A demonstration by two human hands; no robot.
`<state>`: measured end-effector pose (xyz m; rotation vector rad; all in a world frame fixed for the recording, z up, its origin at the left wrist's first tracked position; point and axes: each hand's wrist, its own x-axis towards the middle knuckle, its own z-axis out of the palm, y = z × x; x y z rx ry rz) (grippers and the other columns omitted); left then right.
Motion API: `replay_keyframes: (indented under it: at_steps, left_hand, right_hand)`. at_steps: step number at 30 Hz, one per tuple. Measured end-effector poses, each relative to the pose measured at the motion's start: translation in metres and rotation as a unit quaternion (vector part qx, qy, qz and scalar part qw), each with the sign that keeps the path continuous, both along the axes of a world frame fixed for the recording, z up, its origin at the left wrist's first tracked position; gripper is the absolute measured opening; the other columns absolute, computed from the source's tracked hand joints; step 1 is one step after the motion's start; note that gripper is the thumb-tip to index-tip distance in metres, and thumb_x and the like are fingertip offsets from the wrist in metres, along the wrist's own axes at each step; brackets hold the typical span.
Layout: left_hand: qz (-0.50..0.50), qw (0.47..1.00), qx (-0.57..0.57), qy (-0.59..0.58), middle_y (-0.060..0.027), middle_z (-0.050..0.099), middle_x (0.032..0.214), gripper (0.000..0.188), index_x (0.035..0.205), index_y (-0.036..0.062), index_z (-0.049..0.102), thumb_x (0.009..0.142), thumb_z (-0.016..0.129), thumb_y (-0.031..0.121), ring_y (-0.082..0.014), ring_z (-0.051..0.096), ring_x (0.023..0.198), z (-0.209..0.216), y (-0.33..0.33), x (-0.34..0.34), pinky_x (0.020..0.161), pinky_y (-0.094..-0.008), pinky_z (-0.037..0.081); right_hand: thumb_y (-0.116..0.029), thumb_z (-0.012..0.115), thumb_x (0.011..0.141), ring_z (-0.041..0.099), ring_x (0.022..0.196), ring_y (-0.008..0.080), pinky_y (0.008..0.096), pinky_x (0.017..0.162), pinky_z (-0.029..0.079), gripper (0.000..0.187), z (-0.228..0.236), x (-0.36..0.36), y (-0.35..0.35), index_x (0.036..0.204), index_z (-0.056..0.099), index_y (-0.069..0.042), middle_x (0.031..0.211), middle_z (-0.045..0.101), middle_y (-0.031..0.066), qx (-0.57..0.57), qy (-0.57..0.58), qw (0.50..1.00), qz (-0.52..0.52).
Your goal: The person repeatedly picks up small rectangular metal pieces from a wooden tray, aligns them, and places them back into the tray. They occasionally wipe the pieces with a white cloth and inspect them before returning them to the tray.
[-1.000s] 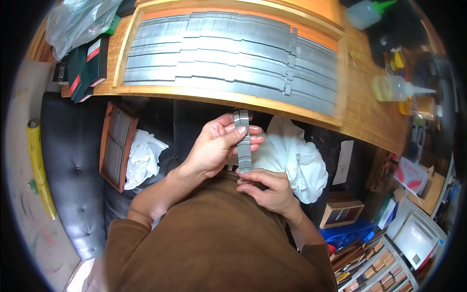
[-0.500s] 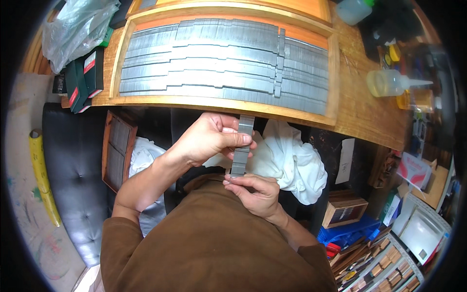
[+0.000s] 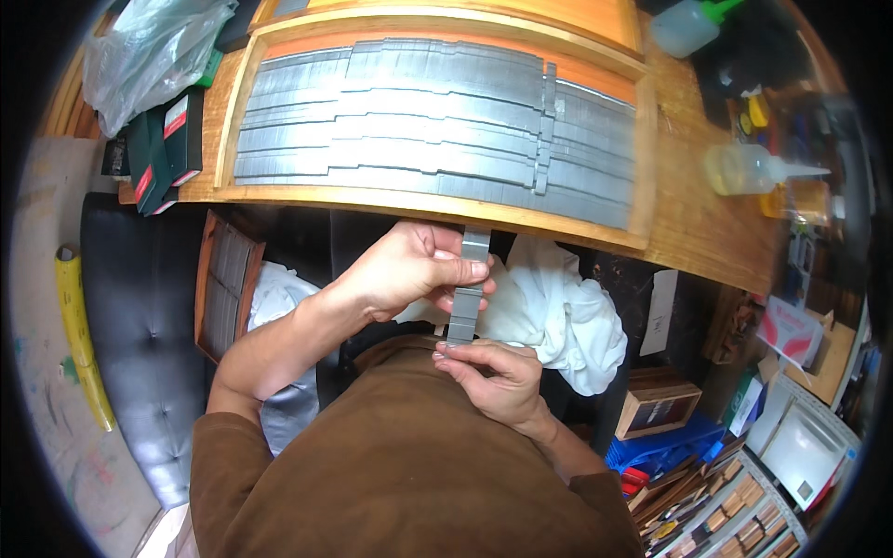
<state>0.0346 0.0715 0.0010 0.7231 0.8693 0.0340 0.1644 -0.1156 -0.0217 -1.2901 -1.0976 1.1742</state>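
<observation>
A short stack of thin grey metal strips [image 3: 468, 286] stands upright between my two hands, just below the table's front edge. My left hand [image 3: 409, 270] grips its upper part, thumb and fingers pinched around it. My right hand [image 3: 493, 377] pinches its lower end from below. Ahead on the table lies a wooden tray [image 3: 642, 158] filled with long rows of the same grey strips [image 3: 419, 130].
A crumpled white cloth [image 3: 558, 316] lies right of my hands. A small wooden tray of strips [image 3: 223, 284] leans at the left. Plastic squeeze bottles [image 3: 749, 169] stand on the table's right. Dark boxes [image 3: 167, 149], a clear bag [image 3: 149, 51] and storage bins [image 3: 735, 502] surround me.
Both hands and the stack of strips have shifted up toward the table's front edge; the stack now stands straighter. Both grips are unchanged.
</observation>
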Motion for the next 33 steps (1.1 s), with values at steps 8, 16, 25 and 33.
replay_keyframes:
  at_steps: [8,16,25,33]
  left_hand:
    - [0.001,1.000,0.017,-0.021,-0.0121,0.079,0.095,0.024,0.108,0.0014,0.073,0.094,0.079,0.020,-0.0197,0.079,0.085,-0.010,-0.005,-0.005,0.061,-0.0250,0.057]
    - [0.007,0.996,0.044,-0.077,-0.0120,0.079,0.095,0.020,0.107,-0.0013,0.074,0.096,0.075,0.015,-0.0168,0.077,0.086,-0.008,-0.001,-0.004,0.058,-0.0221,0.056]
    - [0.027,0.985,0.145,-0.091,-0.0087,0.079,0.089,0.016,0.100,-0.0017,0.075,0.097,0.075,0.013,-0.0127,0.075,0.082,-0.019,-0.008,-0.007,0.059,-0.0232,0.054]
    - [0.029,0.836,0.547,-0.024,-0.0196,0.070,0.078,0.020,0.097,-0.0014,0.074,0.082,0.065,-0.011,-0.0306,0.070,0.063,-0.019,-0.050,-0.034,0.056,-0.0332,0.052]
  right_hand:
    - [-0.017,0.091,0.081,0.066,0.080,0.0162,0.0302,0.075,0.056,0.035,0.025,0.048,0.025,0.084,0.059,-0.004,0.084,0.065,0.0027,-0.087,-0.091,0.982,0.138]
    - [-0.017,0.071,0.101,0.059,0.066,0.0037,0.0186,0.056,0.044,0.026,-0.010,0.050,0.092,0.114,0.074,0.005,0.082,0.071,0.0017,-0.172,0.240,0.955,-0.019]
    - [-0.005,0.074,0.095,0.061,0.063,0.0074,0.0208,0.057,0.050,0.012,-0.013,0.035,0.094,0.105,0.076,0.003,0.080,0.071,0.0048,-0.158,0.245,0.954,-0.075]
    - [0.006,0.083,0.081,0.062,0.075,0.0106,0.0244,0.065,0.051,0.022,0.012,0.016,0.079,0.101,0.081,-0.003,0.088,0.064,0.0044,0.080,-0.044,0.996,-0.002]
